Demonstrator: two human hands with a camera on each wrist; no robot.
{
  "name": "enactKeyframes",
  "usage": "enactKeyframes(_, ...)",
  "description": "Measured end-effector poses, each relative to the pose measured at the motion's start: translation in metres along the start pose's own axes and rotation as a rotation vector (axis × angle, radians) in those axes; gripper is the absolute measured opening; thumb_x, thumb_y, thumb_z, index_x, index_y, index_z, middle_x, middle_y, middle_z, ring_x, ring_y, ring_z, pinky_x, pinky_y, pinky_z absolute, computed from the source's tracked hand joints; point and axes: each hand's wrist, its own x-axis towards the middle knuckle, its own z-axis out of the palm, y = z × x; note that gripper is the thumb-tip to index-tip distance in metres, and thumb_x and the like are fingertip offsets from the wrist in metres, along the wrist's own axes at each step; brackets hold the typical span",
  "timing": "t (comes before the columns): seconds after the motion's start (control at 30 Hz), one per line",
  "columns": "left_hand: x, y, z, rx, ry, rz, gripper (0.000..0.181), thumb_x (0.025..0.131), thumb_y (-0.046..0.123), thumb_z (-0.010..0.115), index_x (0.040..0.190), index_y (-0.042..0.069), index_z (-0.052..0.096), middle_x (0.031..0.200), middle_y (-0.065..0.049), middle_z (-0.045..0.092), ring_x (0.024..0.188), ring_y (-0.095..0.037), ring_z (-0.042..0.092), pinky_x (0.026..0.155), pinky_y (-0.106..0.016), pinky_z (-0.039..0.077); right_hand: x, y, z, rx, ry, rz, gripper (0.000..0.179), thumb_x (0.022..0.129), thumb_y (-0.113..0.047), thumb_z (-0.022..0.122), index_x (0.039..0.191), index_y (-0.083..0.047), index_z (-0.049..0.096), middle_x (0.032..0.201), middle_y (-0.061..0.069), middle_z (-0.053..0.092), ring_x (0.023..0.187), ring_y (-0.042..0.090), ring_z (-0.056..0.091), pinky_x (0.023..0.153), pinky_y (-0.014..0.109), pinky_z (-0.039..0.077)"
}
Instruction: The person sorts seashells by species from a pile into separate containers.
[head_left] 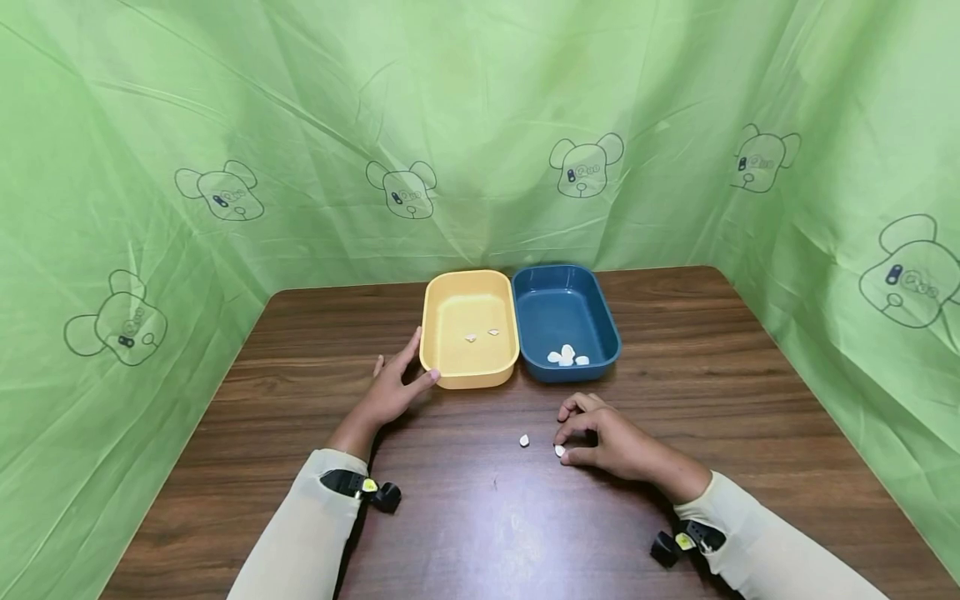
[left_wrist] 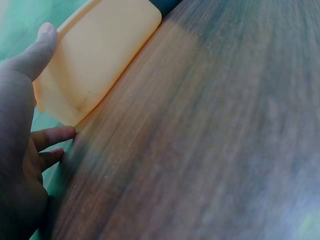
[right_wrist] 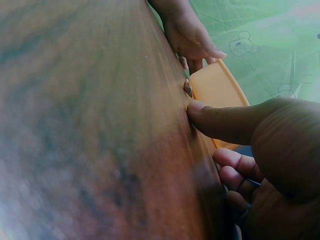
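My left hand [head_left: 392, 390] rests against the near left corner of a yellow tray [head_left: 480, 378], its thumb at the rim and its fingers along the side. In the left wrist view, those fingers look fairly straight beside the yellow wall. Over the table, my right hand [head_left: 611, 437] pinches a small white teardrop-shaped piece [head_left: 559, 451] between thumb and index finger. A similar white piece [head_left: 524, 441] lies on the wood just left of it. Two small pale pieces [head_left: 471, 338] sit apart inside the yellow tray.
A dark blue tray [head_left: 566, 304] stands against the yellow one's right side, with several white pieces [head_left: 567, 353] grouped at its near end. Both trays are toward the back of the brown wooden table [head_left: 315, 350]. A green printed curtain [head_left: 480, 100] surrounds the table's back and sides.
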Motion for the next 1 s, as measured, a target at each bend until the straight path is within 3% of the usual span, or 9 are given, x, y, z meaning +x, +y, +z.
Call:
enactKeyframes(0.5,0.001,-0.002,0.0,0.002,-0.028,-0.048,0.092,0.106,0.056,0.067,0.176,0.038,0.01,0.178,-0.008,0.035,0.167,-0.042,0.028,0.128,-0.079,-0.011,0.0,0.0,-0.001,0.026,-0.004,0.032,0.017,0.086,-0.011,0.093,0.098,-0.022,0.085,0.118,0.003,0.067,0.115,0.019,0.058,0.1,0.029,0.047)
enactKeyframes(0.63,-0.001,-0.001,0.0,-0.005,-0.012,-0.015,0.095,0.104,0.062,0.066,0.177,0.033,0.013,0.177,-0.013,0.036,0.165,-0.048,0.029,0.125,-0.083,-0.01,0.0,0.0,0.0,0.042,0.015,0.017,0.016,0.088,-0.012,0.092,0.099,-0.021,0.085,0.116,0.003,0.068,0.114,0.021,0.06,0.1,0.029,0.048)
enactKeyframes(0.77,0.001,-0.012,0.003,0.006,0.004,0.017,0.095,0.105,0.067,0.061,0.177,0.032,0.012,0.177,-0.012,0.037,0.165,-0.046,0.031,0.124,-0.084,-0.012,0.0,-0.001,0.001,0.067,0.041,0.016,0.015,0.089,-0.012,0.091,0.099,-0.02,0.085,0.115,0.004,0.07,0.112,0.019,0.061,0.097,0.027,0.049)
enactKeyframes(1.0,-0.001,0.001,0.0,-0.005,0.0,-0.004,0.095,0.104,0.066,0.063,0.177,0.033,0.013,0.177,-0.013,0.038,0.165,-0.047,0.03,0.126,-0.082,-0.011,0.0,0.0,0.001,0.134,0.075,0.025,0.014,0.09,-0.009,0.09,0.1,-0.017,0.084,0.115,0.003,0.071,0.108,0.011,0.063,0.09,0.027,0.053)
